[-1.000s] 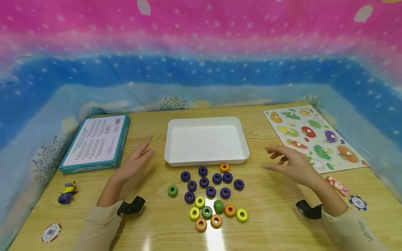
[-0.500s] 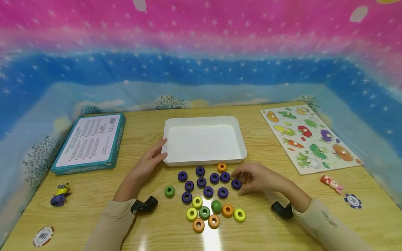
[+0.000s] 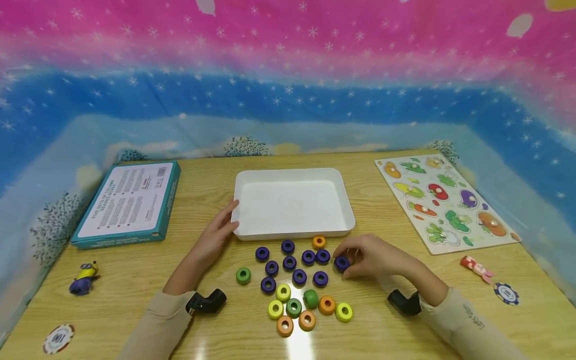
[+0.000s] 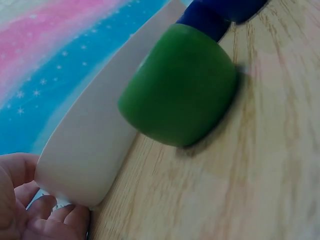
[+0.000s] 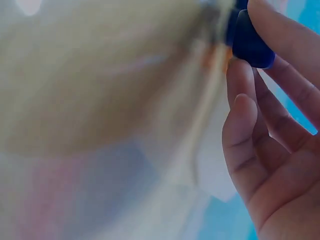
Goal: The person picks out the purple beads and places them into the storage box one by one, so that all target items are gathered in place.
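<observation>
A shallow white tray [image 3: 292, 205] stands in the middle of the table. My left hand [image 3: 210, 242] grips its left side, fingertips at the rim; in the left wrist view the other fingers curl by the tray's corner. Between thumb and fingers my right hand [image 3: 375, 256] pinches a dark purple ring bead [image 3: 340, 264], the rightmost of the purple ones, low at the table. The right wrist view shows this bead [image 5: 253, 42] between the fingertips. Several more purple beads [image 3: 299, 277] lie before the tray. A green bead [image 3: 243, 275] sits apart on the left.
Nearer the front lie yellow beads [image 3: 344, 312], green beads [image 3: 294, 308] and orange beads [image 3: 285, 326]. A teal box [image 3: 126, 202] is at the left, a vegetable puzzle board [image 3: 432, 220] at the right. Small toy figures [image 3: 84, 278] and poker chips [image 3: 58, 338] lie toward the sides.
Both hands have come inward. My left hand has taken hold of the tray's left side, and my right hand has moved left and down to pinch the rightmost purple bead.
</observation>
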The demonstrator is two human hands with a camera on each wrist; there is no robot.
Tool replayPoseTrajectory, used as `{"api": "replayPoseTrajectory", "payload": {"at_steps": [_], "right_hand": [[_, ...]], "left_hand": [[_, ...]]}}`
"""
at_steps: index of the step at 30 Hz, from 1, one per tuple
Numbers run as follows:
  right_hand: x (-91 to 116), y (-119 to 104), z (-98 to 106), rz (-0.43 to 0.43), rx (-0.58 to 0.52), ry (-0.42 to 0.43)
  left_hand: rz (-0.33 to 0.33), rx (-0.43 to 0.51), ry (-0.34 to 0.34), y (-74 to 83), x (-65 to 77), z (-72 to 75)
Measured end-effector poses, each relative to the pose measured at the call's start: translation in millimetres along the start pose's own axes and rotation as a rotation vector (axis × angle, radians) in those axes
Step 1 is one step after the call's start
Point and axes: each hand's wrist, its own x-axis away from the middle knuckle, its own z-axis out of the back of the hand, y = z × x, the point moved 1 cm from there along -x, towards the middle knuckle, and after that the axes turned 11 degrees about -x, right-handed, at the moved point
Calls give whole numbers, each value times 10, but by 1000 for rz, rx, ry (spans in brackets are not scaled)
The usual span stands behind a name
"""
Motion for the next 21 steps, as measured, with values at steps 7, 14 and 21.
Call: {"api": "replayPoseTrajectory", "payload": {"at_steps": [7,14,21], "right_hand": [[-115,-103,273,44,15,101],[-424,57,380,50,45,172],[-587,189,326,1,83,175]], "left_hand": [[3,30,17,-20,-1,-6],[13,53,10,-35,13,-5],[-2,52,-3,-27,1,5]]}}
